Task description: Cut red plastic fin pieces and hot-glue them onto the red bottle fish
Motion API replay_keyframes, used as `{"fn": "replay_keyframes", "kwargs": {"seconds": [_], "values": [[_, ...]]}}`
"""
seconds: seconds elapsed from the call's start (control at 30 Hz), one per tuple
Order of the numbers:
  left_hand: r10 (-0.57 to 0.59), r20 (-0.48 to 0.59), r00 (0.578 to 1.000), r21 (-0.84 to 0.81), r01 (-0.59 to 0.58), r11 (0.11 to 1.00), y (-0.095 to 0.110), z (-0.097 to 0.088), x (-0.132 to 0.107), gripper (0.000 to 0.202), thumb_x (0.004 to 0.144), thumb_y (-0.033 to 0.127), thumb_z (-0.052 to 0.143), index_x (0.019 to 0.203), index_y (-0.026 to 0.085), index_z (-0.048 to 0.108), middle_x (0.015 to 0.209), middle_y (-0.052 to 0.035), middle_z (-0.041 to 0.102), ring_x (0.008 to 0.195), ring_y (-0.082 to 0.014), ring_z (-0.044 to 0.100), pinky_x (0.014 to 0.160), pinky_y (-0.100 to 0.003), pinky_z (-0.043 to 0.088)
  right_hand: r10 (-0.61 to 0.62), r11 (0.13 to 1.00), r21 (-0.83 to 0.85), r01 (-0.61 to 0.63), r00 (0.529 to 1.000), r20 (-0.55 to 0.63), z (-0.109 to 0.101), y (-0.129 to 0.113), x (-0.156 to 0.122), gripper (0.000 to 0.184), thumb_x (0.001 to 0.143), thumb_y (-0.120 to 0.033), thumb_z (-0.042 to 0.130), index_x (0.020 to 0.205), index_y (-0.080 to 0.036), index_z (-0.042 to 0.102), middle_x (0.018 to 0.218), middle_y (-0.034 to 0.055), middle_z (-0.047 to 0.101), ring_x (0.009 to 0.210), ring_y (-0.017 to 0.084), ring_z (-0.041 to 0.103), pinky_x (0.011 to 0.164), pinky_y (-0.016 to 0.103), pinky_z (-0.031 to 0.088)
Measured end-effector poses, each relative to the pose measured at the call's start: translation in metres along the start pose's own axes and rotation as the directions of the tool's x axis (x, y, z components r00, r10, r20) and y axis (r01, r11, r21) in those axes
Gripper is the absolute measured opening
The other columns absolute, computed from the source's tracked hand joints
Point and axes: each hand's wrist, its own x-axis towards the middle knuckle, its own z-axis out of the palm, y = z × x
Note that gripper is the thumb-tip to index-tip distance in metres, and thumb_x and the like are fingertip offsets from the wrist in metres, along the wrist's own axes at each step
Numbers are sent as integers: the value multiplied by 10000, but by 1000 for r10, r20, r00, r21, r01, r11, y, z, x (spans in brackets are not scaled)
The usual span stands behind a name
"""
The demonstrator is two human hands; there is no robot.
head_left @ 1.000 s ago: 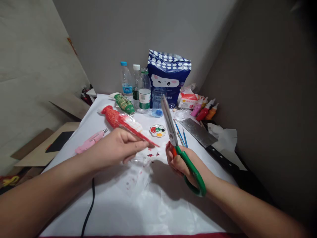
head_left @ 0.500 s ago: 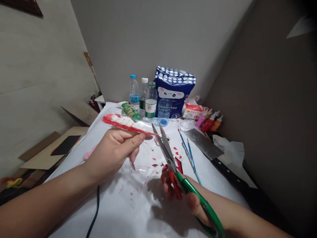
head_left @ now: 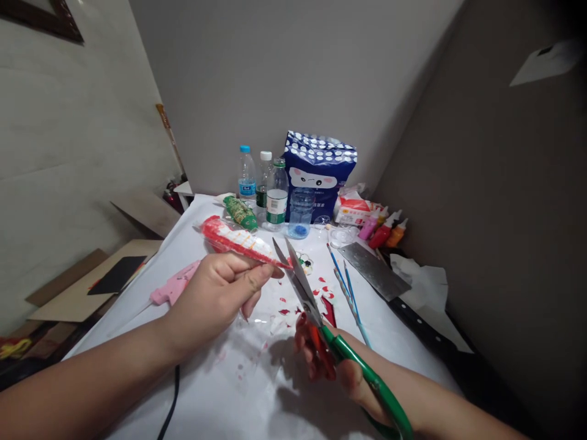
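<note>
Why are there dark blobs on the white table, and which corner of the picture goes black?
In the head view, the blobs near the right hand and scissors look like their shadows, soft-edged on the white table; in the head view, the top right corner fades nearly to black.

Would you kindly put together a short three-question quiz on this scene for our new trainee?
1. Multiple choice: What does the right hand hold?
A) a slim blue paintbrush
B) green-handled metal scissors
C) a black-handled metal cleaver

2. True or false: The scissors are fully closed.

3. Fill in the blank: The tapering red-and-white painted piece is pinched between the thumb and fingers of the ____ hand.

Key: 1. B. 2. False; they are open. 3. Left.
</note>
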Motion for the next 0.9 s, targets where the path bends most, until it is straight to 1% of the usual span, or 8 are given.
{"fn": "replay_keyframes", "kwargs": {"seconds": [0.13,0.2,0.27,0.47,0.63,0.7,0.8,0.9], "values": [[-8,-23,1000,5,9,1000,0,2,-1,302,892,380,542,838,134,711,416,56,474,420,-79,412,489,-227,352,12,992,128,-20,998,59,2,10,-1,756,626,-925,335,923,-255,524,849,47,449,732,217,439,733,363,460],[-8,-36,999,3,8,1000,-1,3,-1,303,887,383,544,804,139,704,419,53,474,418,-80,411,477,-227,346,24,971,236,-45,995,92,4,15,-4,754,637,-915,329,968,-272,544,863,39,428,740,219,435,759,362,465],[-6,-48,999,1,6,1000,-1,4,-3,303,885,381,544,767,145,692,422,50,478,421,-82,414,475,-226,347,5,965,262,-33,994,109,5,17,-5,752,661,-902,321,999,-269,545,850,31,410,720,208,421,749,362,466],[13,-43,999,-42,-15,999,-3,5,-6,302,895,397,533,759,154,651,428,68,462,418,-69,386,476,-216,343,-84,996,40,80,990,112,1,16,0,818,694,-900,175,949,-183,475,813,32,416,687,173,392,649,326,436],[9,-55,998,-53,-12,999,0,7,-8,288,899,370,524,701,163,556,423,86,440,397,-53,345,435,-203,300,-132,991,-15,135,985,113,-4,15,1,761,725,-881,222,944,-199,479,848,50,446,681,176,421,639,325,465],[-13,-66,998,-55,9,998,2,7,-8,288,894,363,525,677,174,504,418,93,426,391,-51,331,426,-199,295,-121,992,-33,123,991,56,-5,8,0,718,718,-880,284,898,-221,504,823,59,477,667,191,435,626,345,451],[-41,-73,996,-49,38,998,3,7,-8,285,885,372,528,682,188,450,424,104,387,392,-50,298,396,-190,244,-30,999,-44,29,999,-20,-6,-8,-2,682,687,-892,334,801,-249,531,755,57,482,647,205,429,616,366,419],[-35,-40,999,-40,34,999,2,5,-8,282,885,391,515,704,186,446,453,114,328,410,-47,244,384,-182,190,40,998,-57,-40,999,7,-7,-14,-3,733,655,-919,320,816,-248,567,731,53,479,624,193,408,586,357,396]]}}
